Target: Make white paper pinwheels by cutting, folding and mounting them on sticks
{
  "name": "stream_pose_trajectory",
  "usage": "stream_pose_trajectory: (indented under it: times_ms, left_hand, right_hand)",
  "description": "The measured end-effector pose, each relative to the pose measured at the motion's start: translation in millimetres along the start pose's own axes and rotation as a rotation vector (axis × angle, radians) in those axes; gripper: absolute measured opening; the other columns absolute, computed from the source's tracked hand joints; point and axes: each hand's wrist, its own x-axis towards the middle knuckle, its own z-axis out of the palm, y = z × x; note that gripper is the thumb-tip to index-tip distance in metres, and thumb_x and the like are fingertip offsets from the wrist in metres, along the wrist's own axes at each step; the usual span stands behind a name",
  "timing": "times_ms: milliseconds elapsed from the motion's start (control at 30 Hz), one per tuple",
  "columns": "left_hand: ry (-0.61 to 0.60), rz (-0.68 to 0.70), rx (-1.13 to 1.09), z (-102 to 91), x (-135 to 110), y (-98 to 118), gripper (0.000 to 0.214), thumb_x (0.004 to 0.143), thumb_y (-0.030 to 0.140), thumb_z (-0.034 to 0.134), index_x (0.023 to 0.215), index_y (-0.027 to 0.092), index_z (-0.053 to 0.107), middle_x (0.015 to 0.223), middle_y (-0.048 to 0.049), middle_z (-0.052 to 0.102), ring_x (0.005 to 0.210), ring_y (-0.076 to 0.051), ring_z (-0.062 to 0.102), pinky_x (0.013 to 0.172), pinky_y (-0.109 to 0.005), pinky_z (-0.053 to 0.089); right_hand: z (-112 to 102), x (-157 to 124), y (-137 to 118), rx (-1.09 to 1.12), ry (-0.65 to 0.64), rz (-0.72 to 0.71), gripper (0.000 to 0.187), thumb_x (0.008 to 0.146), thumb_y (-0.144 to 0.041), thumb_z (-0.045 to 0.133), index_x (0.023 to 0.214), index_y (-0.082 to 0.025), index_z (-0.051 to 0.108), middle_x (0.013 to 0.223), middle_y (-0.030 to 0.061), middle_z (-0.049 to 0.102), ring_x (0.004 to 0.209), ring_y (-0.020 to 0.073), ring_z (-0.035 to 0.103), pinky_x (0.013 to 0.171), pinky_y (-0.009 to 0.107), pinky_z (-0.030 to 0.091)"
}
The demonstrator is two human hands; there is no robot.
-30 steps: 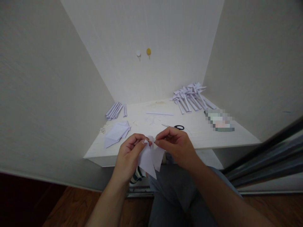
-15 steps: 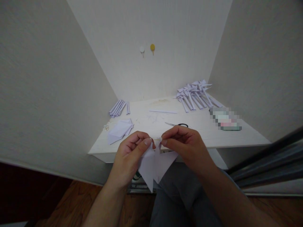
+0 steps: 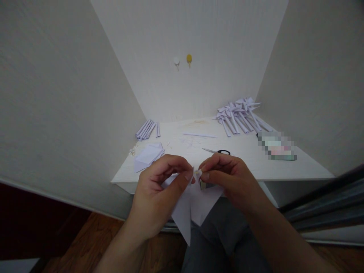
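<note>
A folded piece of white paper point(image 3: 193, 206) hangs in front of me, its long points aimed down over my lap. My left hand point(image 3: 159, 193) pinches its top from the left with thumb and fingers pressed together. My right hand point(image 3: 227, 178) pinches the same top corner from the right. The fingertips of both hands meet at the paper's upper tip, just in front of the white table's edge point(image 3: 284, 176).
On the table lie black-handled scissors point(image 3: 217, 151), a folded white sheet point(image 3: 148, 154), a bundle of rolled paper sticks point(image 3: 147, 129), one loose stick point(image 3: 199, 135), a heap of paper pinwheels point(image 3: 240, 113) and a blurred flat item point(image 3: 277, 146). Walls enclose the table on three sides.
Both hands have come closer to me and lower in the picture with the paper, and the paper's lower points now spread wider. The camera has shifted slightly, so the table things sit further right.
</note>
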Motion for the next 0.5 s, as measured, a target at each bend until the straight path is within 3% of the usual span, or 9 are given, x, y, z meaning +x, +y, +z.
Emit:
stream_pose_trajectory:
  times_ms: [300,500]
  left_hand:
    - [-0.055,0.003,0.135,-8.7,-8.4,11.2,0.009,0.082,0.021,0.079,0.087,0.028,0.080,0.084,-0.0006,0.079,0.075,-0.019,0.070,0.069,-0.029,0.053]
    - [-0.107,-0.034,0.127,-10.5,-9.9,19.2,0.008,0.082,0.026,0.081,0.089,0.025,0.080,0.082,-0.0035,0.079,0.079,-0.023,0.072,0.072,-0.032,0.056]
  right_hand:
    - [-4.7,-2.2,-4.3,0.073,-0.131,0.070,0.010,0.067,-0.018,0.087,0.072,-0.023,0.080,0.076,0.0025,0.078,0.070,0.0167,0.070,0.068,0.029,0.055]
    - [-3.8,-3.0,-7.0,0.111,-0.143,0.072,0.011,0.067,-0.019,0.089,0.073,-0.022,0.080,0.076,0.0028,0.079,0.069,0.0160,0.071,0.066,0.027,0.057]
